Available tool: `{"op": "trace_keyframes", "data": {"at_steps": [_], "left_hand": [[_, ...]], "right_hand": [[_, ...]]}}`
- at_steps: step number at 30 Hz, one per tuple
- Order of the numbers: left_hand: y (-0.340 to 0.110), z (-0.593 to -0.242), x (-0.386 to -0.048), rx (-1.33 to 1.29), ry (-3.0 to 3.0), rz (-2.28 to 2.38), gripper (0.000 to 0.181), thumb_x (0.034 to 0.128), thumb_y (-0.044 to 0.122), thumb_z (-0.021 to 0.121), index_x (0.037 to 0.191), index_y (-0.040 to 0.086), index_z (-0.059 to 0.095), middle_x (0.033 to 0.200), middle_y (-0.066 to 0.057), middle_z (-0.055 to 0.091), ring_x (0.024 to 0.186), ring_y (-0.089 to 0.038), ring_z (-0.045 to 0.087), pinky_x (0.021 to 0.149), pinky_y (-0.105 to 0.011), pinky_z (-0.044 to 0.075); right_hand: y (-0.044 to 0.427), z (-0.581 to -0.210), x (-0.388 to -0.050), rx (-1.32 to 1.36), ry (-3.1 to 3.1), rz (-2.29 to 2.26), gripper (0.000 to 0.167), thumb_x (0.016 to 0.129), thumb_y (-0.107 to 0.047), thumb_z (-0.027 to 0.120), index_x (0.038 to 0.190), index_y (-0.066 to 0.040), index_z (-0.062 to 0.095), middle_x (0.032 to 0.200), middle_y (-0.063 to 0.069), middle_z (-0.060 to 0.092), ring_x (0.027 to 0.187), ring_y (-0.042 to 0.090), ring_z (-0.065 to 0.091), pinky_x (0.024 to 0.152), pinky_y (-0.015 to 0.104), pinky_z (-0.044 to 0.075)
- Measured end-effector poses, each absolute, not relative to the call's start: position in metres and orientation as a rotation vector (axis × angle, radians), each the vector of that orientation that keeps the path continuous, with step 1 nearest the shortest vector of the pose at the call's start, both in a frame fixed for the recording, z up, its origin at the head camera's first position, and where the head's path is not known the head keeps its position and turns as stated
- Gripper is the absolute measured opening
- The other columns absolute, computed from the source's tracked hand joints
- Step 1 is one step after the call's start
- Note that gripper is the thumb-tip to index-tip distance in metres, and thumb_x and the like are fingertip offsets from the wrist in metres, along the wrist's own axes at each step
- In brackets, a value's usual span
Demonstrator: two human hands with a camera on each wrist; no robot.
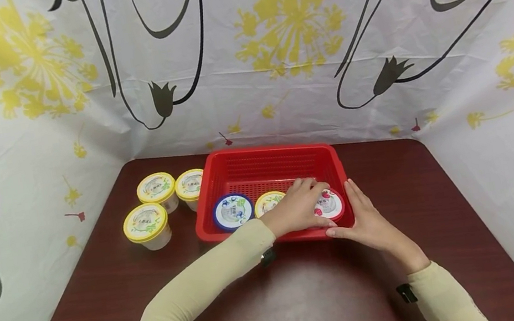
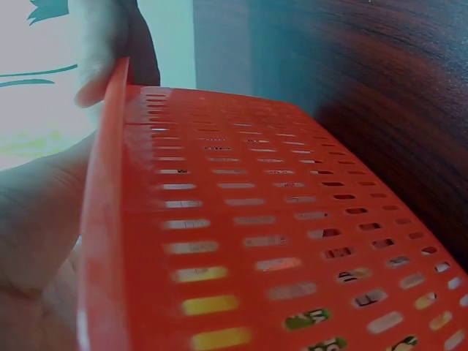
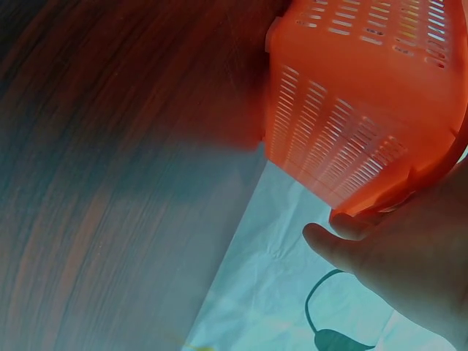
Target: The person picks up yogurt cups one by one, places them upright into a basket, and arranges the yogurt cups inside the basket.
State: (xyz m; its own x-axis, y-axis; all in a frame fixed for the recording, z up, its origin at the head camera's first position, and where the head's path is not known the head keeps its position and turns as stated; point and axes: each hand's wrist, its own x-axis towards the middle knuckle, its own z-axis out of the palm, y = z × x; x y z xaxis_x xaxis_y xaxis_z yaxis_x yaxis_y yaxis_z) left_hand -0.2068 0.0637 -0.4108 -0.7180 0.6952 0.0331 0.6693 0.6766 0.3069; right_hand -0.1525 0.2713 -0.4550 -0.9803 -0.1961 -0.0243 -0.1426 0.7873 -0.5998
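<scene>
In the head view, a red plastic basket (image 1: 266, 152) holds a row of lidded tubs. A blue-rimmed tub (image 1: 233, 212) is at the left, a yellow-rimmed tub (image 1: 268, 201) beside it, and a red-rimmed tub (image 1: 329, 205) at the right. My left hand (image 1: 297, 206) reaches into the basket and grips the red-rimmed tub, fingers over its lid and thumb near the front rim; the hand partly covers the lids. At the basket's front right corner is my right hand (image 1: 372, 220), its straight fingers against the right side and its thumb by the front rim.
Three yellow-lidded tubs, among them a front tub (image 1: 146, 226), a rear tub (image 1: 157, 188) and one by the basket (image 1: 188, 185), stand left of the basket. The dark wood table (image 1: 425, 201) is bordered by a patterned white cloth (image 1: 233, 74).
</scene>
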Motion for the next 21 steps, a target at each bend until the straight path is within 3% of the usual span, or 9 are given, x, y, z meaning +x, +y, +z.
{"op": "trace_keyframes", "data": {"at_steps": [21], "left_hand": [[0.0618,-0.4192,-0.2109,1.147,2.804,0.38,0.087,0.0829,0.061,0.068,0.15,0.015,0.039,0.153,-0.008,0.042,0.14,-0.022,0.039,0.123,-0.043,0.029]], "right_hand": [[0.2711,-0.4549,-0.1525,-0.29,2.894,-0.973,0.124,0.077,-0.056,0.076,0.16,-0.01,-0.004,0.166,0.018,0.003,0.147,0.044,0.017,0.103,0.069,0.042]]}}
